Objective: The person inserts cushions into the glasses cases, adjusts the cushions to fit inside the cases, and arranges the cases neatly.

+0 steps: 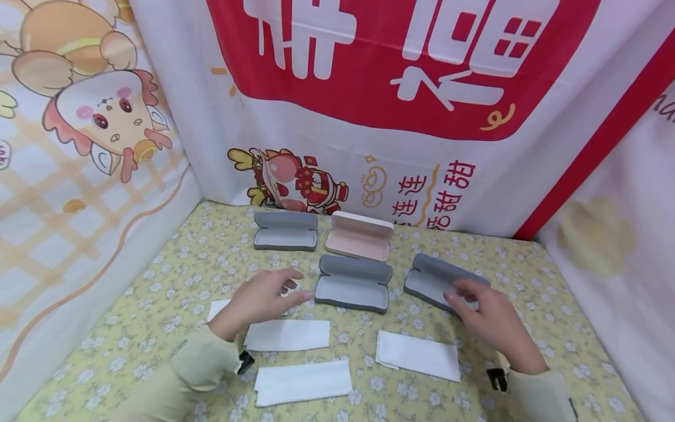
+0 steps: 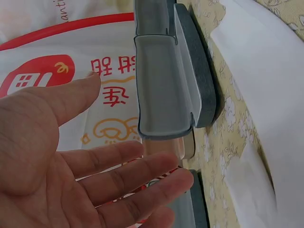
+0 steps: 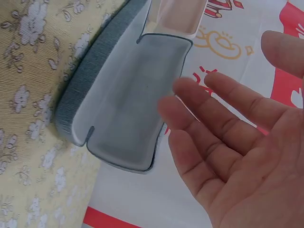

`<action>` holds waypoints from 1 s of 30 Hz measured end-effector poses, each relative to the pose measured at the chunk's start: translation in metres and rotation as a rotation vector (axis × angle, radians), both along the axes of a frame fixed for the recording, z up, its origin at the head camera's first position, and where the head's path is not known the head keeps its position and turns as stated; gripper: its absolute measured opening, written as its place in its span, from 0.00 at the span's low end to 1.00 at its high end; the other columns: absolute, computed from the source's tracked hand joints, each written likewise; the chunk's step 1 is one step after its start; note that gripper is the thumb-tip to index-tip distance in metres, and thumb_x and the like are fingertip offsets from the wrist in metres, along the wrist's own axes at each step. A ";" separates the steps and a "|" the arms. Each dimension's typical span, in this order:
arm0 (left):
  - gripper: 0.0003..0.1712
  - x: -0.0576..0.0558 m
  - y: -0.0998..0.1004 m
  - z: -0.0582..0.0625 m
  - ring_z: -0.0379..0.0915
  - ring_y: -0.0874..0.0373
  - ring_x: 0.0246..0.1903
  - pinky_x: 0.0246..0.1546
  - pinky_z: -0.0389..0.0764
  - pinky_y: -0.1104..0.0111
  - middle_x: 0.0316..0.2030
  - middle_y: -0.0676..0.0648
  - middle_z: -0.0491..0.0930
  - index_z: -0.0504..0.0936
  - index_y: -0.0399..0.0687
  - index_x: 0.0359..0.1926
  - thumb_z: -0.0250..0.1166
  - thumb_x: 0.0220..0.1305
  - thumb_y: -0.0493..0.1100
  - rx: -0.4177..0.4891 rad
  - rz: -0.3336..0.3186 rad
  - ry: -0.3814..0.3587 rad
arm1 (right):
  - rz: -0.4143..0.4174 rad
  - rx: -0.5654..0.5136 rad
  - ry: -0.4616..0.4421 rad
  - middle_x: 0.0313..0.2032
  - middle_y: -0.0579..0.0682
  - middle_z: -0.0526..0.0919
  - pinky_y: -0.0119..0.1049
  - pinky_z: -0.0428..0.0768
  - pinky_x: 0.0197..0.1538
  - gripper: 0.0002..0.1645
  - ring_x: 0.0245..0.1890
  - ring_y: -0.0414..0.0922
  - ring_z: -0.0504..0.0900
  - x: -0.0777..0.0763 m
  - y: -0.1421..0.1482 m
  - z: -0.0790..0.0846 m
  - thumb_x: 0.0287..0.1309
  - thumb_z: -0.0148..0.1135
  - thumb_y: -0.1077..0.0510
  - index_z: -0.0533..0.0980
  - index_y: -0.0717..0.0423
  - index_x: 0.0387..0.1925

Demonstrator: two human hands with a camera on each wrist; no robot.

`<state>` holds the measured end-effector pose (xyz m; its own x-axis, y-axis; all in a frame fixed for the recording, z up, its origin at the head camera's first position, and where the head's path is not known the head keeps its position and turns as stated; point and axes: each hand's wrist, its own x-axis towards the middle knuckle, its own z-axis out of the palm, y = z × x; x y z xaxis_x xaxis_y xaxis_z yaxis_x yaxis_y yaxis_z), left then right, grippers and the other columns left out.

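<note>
My left hand [image 1: 262, 298] hovers with loosely bent, spread fingers just left of an open grey glasses case [image 1: 350, 291], holding nothing. In the left wrist view, the palm faces that case's raised lid [image 2: 162, 90]. On the right, my right hand [image 1: 491, 319] overlaps another open grey glasses case [image 1: 429, 287] set at an angle. The right wrist view shows relaxed fingers [image 3: 190, 156] beside its lid [image 3: 142, 95], gripping nothing. Both cases look empty inside. Folded white cloths [image 1: 287, 335] lie below the left hand, one partly hidden by it.
Behind stand an open grey case [image 1: 285, 237] and an open pink case [image 1: 358, 241]. Nearer me lie a white cloth [image 1: 303, 383] and, to the right, another white cloth [image 1: 418, 355]. Printed fabric walls [image 1: 364, 129] enclose the flowered tablecloth [image 1: 158, 305].
</note>
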<state>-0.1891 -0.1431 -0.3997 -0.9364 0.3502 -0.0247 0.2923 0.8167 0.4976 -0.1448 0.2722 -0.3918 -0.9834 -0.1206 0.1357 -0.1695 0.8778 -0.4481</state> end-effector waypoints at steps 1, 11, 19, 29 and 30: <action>0.33 -0.001 0.002 -0.002 0.76 0.59 0.40 0.37 0.76 0.61 0.42 0.52 0.80 0.76 0.58 0.52 0.55 0.53 0.72 0.010 0.000 -0.014 | -0.007 -0.003 -0.010 0.39 0.50 0.81 0.46 0.76 0.37 0.33 0.38 0.48 0.78 0.000 0.000 0.000 0.58 0.48 0.32 0.75 0.55 0.47; 0.38 -0.003 0.025 -0.008 0.73 0.68 0.30 0.29 0.75 0.68 0.32 0.59 0.79 0.76 0.50 0.53 0.55 0.52 0.72 0.081 -0.133 -0.068 | -0.046 -0.041 -0.114 0.22 0.43 0.77 0.36 0.70 0.24 0.26 0.20 0.40 0.71 0.006 0.000 -0.008 0.57 0.51 0.33 0.79 0.50 0.34; 0.33 -0.005 0.044 -0.014 0.74 0.66 0.29 0.29 0.75 0.69 0.30 0.58 0.78 0.78 0.46 0.49 0.57 0.56 0.67 0.227 -0.257 -0.148 | -0.038 -0.062 -0.145 0.16 0.44 0.73 0.35 0.67 0.18 0.18 0.14 0.41 0.67 0.011 0.003 -0.016 0.58 0.56 0.41 0.78 0.51 0.29; 0.18 -0.002 0.080 -0.027 0.75 0.66 0.28 0.31 0.76 0.70 0.28 0.59 0.79 0.82 0.56 0.38 0.60 0.57 0.62 0.299 -0.340 -0.207 | -0.063 -0.084 -0.198 0.17 0.44 0.74 0.35 0.68 0.19 0.21 0.15 0.41 0.68 0.016 0.007 -0.028 0.57 0.56 0.38 0.79 0.51 0.29; 0.18 -0.001 0.083 -0.029 0.75 0.66 0.28 0.31 0.76 0.70 0.28 0.60 0.79 0.82 0.56 0.38 0.60 0.57 0.62 0.297 -0.347 -0.207 | -0.064 -0.087 -0.201 0.17 0.44 0.74 0.35 0.68 0.19 0.21 0.15 0.41 0.68 0.016 0.007 -0.029 0.57 0.56 0.39 0.79 0.51 0.28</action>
<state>-0.1904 -0.0598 -0.4283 -0.7496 0.6601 -0.0490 0.3923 0.5027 0.7703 -0.1284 0.2789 -0.4208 -0.9970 -0.0538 -0.0564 -0.0148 0.8405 -0.5415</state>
